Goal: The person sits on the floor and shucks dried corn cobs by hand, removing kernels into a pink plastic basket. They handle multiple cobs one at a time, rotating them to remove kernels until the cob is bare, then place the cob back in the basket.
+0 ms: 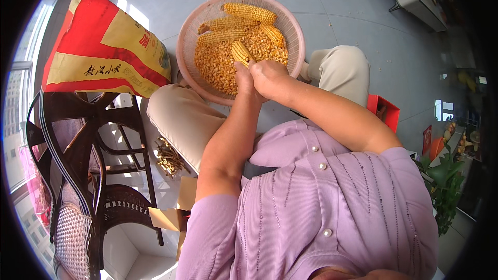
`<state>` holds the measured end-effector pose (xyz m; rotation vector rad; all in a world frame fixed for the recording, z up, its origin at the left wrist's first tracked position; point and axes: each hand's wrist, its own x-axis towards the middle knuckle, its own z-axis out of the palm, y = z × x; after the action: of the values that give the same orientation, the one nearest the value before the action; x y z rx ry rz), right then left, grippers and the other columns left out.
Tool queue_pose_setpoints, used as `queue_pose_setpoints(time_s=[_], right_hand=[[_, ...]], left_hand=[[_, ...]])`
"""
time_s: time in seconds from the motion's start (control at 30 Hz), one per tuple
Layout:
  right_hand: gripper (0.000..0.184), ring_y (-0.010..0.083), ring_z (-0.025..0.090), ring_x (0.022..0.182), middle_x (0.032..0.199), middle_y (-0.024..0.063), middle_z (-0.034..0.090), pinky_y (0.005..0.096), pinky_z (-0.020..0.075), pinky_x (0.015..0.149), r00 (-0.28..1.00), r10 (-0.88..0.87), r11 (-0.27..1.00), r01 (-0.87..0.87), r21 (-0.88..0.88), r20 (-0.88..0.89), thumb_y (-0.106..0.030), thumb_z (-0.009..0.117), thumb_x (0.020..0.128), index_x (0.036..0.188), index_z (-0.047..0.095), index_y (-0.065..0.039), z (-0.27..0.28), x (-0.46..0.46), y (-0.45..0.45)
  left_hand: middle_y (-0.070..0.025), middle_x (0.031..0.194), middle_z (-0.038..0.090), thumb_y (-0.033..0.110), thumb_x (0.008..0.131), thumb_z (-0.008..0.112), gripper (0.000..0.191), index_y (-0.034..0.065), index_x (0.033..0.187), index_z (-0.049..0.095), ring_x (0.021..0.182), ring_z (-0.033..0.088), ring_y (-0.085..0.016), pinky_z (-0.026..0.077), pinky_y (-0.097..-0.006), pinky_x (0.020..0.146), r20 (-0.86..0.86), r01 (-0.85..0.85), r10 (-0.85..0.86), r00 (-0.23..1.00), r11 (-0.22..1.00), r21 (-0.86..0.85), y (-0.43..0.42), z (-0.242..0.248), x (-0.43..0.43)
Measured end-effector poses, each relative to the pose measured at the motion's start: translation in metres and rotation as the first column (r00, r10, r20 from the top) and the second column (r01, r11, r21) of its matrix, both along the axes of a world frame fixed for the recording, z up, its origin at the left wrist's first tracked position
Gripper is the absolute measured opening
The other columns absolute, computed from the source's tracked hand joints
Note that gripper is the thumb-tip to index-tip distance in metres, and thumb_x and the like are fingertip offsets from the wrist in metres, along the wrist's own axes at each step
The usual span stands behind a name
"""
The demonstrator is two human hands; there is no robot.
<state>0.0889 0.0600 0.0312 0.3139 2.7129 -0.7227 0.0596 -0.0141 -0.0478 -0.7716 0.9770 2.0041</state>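
Both my hands meet over the near part of a pink plastic mesh basket (184,66). My left hand (246,79) grips the lower end of a yellow corn cob (241,52), its thumb along the side. Pressed against the same end is my right hand (268,77), fingers curled around it. The cob's far end tilts up and away from me, kernels on it. Loose corn kernels (216,64) fill the basket's bottom. Several more cobs rest on them towards the far side, among them a long one (249,12) at the back and a shorter one (273,35) at right.
A red and yellow sack (105,46) bearing writing stands left of the basket. Dark wooden chairs (120,118) are at my left, near a pile of dried pods (169,157) and an open cardboard box (167,217). A red box (383,112) and a green plant (441,182) are at right.
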Motion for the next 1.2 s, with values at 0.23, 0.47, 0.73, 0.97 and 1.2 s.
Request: queue_pose_setpoints(time_s=[0.23, 0.47, 0.73, 0.97, 1.2], right_hand=[[0.025, 0.0384, 0.072, 0.087, 0.091, 0.0290, 0.070, 0.0464, 0.0565, 0.074, 0.916, -0.211, 0.905, 0.315, -0.285, 0.341, -0.015, 0.060, 0.084, 0.095, 0.071, 0.005, 0.012, -0.035, 0.018], [0.034, 0.0383, 0.071, 0.092, 0.099, 0.0257, 0.071, 0.0487, 0.0558, 0.081, 0.990, 0.131, 0.982, -0.136, 0.135, 0.044, -0.020, 0.052, 0.091, 0.100, 0.071, 0.006, 0.013, -0.007, -0.002], [0.027, 0.0388, 0.070, 0.089, 0.096, 0.0255, 0.070, 0.0458, 0.0551, 0.079, 0.970, -0.185, 0.961, 0.211, -0.176, 0.155, -0.012, 0.052, 0.088, 0.105, 0.070, 0.000, -0.006, -0.039, 0.008], [0.033, 0.0397, 0.070, 0.093, 0.097, 0.0267, 0.070, 0.0491, 0.0540, 0.084, 0.984, 0.154, 0.983, -0.162, 0.089, 0.086, -0.020, 0.047, 0.095, 0.102, 0.069, 0.004, 0.018, -0.024, -0.006], [0.033, 0.0378, 0.070, 0.093, 0.105, 0.0262, 0.070, 0.0475, 0.0541, 0.084, 0.989, -0.061, 0.997, 0.066, -0.034, 0.136, -0.016, 0.054, 0.090, 0.115, 0.069, -0.002, -0.005, -0.044, 0.004]], left_hand=[[-0.0190, 0.132, 0.056, 0.055, 0.106, 0.026, 0.066, 0.0028, 0.143, 0.043, 0.115, 0.061, -0.028, 0.053, -0.0425, 0.093, -0.143, -0.225, 0.221, 0.965, 0.974, -0.019, 0.015, -0.044, -0.009], [-0.0202, 0.134, 0.054, 0.059, 0.105, 0.022, 0.070, 0.0037, 0.143, 0.041, 0.115, 0.060, -0.035, 0.054, -0.0504, 0.092, 0.029, 0.009, -0.009, 1.000, 0.999, 0.033, -0.001, 0.003, 0.000], [-0.0195, 0.131, 0.056, 0.051, 0.107, 0.025, 0.065, -0.0004, 0.143, 0.040, 0.118, 0.059, -0.030, 0.050, -0.0418, 0.098, -0.156, -0.203, 0.199, 0.967, 0.979, -0.008, 0.011, -0.024, -0.005], [-0.0200, 0.130, 0.057, 0.051, 0.107, 0.026, 0.063, 0.0001, 0.139, 0.043, 0.115, 0.060, -0.032, 0.052, -0.0446, 0.095, -0.021, -0.124, 0.125, 0.992, 0.992, 0.032, 0.001, 0.002, -0.003], [-0.0211, 0.126, 0.058, 0.050, 0.107, 0.027, 0.062, -0.0010, 0.139, 0.043, 0.109, 0.063, -0.032, 0.056, -0.0474, 0.087, -0.120, -0.229, 0.235, 0.964, 0.971, 0.065, 0.009, -0.050, -0.010]])
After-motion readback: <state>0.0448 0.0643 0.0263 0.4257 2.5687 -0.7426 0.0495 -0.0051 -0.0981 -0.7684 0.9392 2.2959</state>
